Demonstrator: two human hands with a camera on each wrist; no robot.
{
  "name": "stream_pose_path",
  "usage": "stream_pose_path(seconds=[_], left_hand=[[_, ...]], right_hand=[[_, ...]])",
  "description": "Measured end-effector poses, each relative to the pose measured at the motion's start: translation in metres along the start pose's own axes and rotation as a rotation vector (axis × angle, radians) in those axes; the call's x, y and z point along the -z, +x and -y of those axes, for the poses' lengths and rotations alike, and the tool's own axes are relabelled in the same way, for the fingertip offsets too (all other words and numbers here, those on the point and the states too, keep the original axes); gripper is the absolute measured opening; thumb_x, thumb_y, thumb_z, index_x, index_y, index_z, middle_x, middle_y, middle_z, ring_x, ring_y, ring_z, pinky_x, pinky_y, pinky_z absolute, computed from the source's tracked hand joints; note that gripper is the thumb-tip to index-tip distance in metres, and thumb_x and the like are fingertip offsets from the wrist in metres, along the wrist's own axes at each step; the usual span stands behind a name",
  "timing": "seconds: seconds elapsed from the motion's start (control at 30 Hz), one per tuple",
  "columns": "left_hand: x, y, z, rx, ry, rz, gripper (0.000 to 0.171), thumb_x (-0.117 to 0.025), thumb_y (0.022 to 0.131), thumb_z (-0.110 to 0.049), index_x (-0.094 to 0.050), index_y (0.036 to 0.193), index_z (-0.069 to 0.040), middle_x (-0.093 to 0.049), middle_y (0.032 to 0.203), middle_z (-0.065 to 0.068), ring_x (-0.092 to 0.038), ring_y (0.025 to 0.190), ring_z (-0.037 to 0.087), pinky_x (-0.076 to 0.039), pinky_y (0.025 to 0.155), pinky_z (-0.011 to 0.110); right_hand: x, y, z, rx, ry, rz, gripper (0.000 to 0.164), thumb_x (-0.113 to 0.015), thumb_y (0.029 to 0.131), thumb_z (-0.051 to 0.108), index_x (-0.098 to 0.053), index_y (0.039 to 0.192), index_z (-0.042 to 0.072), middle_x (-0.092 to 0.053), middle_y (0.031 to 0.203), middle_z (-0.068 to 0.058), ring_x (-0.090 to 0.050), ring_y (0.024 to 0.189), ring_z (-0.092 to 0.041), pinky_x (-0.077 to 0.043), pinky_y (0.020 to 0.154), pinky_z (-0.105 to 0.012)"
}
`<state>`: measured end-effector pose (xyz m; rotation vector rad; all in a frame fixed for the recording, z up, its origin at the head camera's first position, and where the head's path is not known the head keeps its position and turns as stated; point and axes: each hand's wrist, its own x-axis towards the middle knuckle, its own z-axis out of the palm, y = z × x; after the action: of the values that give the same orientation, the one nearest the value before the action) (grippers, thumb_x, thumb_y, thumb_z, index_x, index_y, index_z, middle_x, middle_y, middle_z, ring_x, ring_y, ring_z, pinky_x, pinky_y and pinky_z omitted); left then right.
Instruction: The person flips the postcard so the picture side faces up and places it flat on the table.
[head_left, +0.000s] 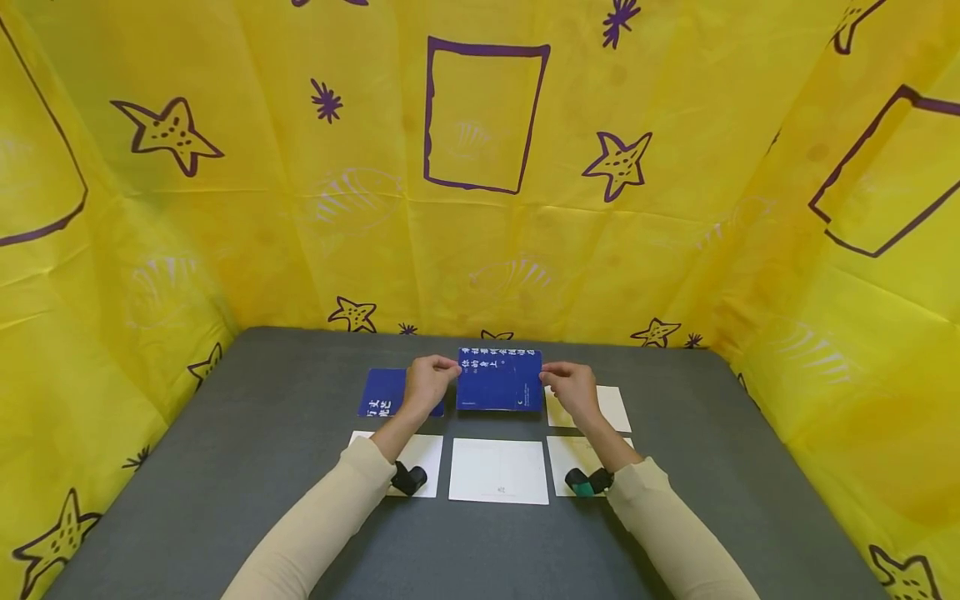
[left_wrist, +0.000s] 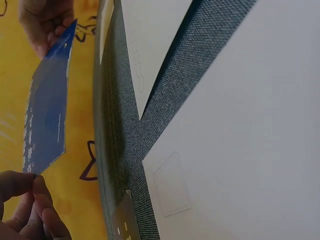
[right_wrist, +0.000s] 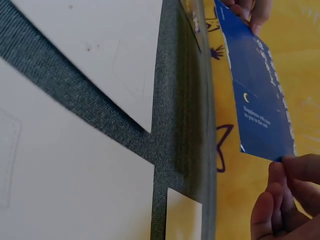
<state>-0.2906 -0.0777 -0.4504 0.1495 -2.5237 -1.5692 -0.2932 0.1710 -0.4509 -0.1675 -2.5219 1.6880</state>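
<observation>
A blue postcard (head_left: 498, 382) with white lettering is held up above the back of the table, its printed face toward me. My left hand (head_left: 429, 383) pinches its left edge between thumb and finger. On the opposite edge, my right hand (head_left: 572, 387) pinches it the same way. In the right wrist view the blue postcard (right_wrist: 257, 95) shows a small yellow moon and slight wear along its edges. Under my left wrist lies a second blue card (head_left: 382, 392), partly hidden by the hand. A white card (head_left: 613, 408) lies behind my right hand.
Along the front row are a left white card (head_left: 427, 454), a middle white card (head_left: 498, 472) and a right white card (head_left: 562, 454); my forearms partly cover the outer two. The grey table (head_left: 240, 450) is enclosed by a yellow curtain (head_left: 480, 250) with purple drawings.
</observation>
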Motion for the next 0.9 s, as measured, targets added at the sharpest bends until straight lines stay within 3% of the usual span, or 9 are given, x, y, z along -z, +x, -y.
stream_pose_path(seconds=[0.23,0.4,0.6,0.9], left_hand=[[-0.0024,0.0014,0.0008,-0.009,0.035,-0.029,0.015,-0.073,0.085,-0.018,-0.076,0.09,-0.004,-0.075,0.086,0.013,-0.069,0.077,0.023,-0.049,0.065,0.028],[-0.0031,0.002,0.0014,0.001,0.069,-0.026,0.015,-0.073,0.085,-0.019,-0.075,0.09,-0.004,-0.075,0.085,0.012,-0.068,0.075,0.023,-0.049,0.064,0.03],[-0.0033,0.0006,0.0001,0.009,0.142,0.029,0.015,-0.071,0.086,-0.019,-0.074,0.089,-0.005,-0.074,0.083,0.01,-0.065,0.072,0.023,-0.046,0.061,0.03],[-0.0045,0.0002,0.0016,0.01,0.226,0.123,0.017,-0.071,0.085,-0.016,-0.074,0.098,-0.005,-0.075,0.098,0.011,-0.068,0.087,0.027,-0.049,0.079,0.042]], right_hand=[[-0.004,0.0027,0.0004,-0.052,0.036,-0.038,0.014,-0.071,0.086,0.011,-0.072,0.092,-0.002,-0.067,0.072,-0.003,-0.052,0.062,-0.015,-0.046,0.058,-0.024],[-0.004,0.0034,0.0016,-0.057,0.029,-0.036,0.014,-0.07,0.086,0.009,-0.072,0.091,-0.004,-0.067,0.072,-0.004,-0.053,0.063,-0.014,-0.046,0.057,-0.023],[-0.0035,0.0036,-0.0004,-0.06,-0.005,-0.034,0.013,-0.067,0.087,0.007,-0.073,0.089,-0.004,-0.069,0.075,-0.008,-0.053,0.064,-0.015,-0.045,0.058,-0.023],[-0.0036,0.004,-0.0027,-0.093,-0.051,-0.015,0.013,-0.066,0.085,0.006,-0.073,0.091,-0.003,-0.071,0.085,-0.014,-0.054,0.067,-0.017,-0.044,0.058,-0.024]])
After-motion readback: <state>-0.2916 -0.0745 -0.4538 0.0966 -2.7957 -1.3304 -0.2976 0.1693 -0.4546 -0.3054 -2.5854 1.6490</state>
